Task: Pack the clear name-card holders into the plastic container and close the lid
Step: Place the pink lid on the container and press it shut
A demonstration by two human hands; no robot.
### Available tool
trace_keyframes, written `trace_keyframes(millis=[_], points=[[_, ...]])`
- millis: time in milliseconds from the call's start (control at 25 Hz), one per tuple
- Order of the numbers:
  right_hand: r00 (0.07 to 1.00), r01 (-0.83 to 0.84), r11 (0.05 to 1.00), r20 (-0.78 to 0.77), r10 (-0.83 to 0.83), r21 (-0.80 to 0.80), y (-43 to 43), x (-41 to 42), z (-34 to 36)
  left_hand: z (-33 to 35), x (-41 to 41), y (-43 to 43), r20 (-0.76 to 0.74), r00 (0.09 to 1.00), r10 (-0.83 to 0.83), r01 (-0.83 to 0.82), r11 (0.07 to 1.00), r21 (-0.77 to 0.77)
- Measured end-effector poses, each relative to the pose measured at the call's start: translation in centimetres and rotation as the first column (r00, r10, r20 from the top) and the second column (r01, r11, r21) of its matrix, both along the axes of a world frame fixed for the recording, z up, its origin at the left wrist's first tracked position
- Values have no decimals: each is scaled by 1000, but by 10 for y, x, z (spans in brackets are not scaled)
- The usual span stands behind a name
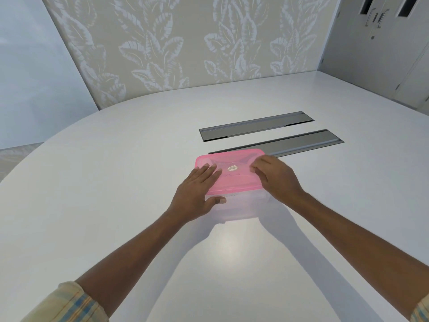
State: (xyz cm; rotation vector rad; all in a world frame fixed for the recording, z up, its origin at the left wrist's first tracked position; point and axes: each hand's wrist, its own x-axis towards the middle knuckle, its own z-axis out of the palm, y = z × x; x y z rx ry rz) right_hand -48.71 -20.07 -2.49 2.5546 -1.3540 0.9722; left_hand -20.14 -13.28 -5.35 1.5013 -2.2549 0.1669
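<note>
Two bare forearms come into view from the bottom edge. The left hand (197,192) and the right hand (275,180) wear no rings, watch or gloves. Each arm has a sleeve pushed up near the elbow. The left sleeve (65,305) is pale yellow cloth with blue and orange checks. The right sleeve (422,310) shows the same pattern.

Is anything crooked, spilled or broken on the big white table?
Nothing stands out. The pink plastic lid sits flat on the clear plastic container, with the left hand and right hand resting on it. Nothing is spilled on the white table.
</note>
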Motion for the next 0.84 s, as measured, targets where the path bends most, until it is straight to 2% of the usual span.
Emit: trace_keyframes(millis=[120,200,280,480,840], points=[[996,-92,985,15,91,143,18,-25,-11,-2,-2,3,-13,1000,9,-9,1000,-1],[985,-114,979,-109,133,171,26,-44,-11,-3,-3,3,-5,1000,13,-13,1000,-9],[962,-124,990,-236,136,66,29,-57,-14,-3,-4,3,-4,1000,11,-12,1000,-28],[972,-118,981,-221,83,-152,28,-60,-22,-4,-6,3,-17,1000,10,-11,998,-62],[965,-187,942,-231,123,-280,19,-63,-31,-7,-9,1,-34,999,34,-36,998,-46]])
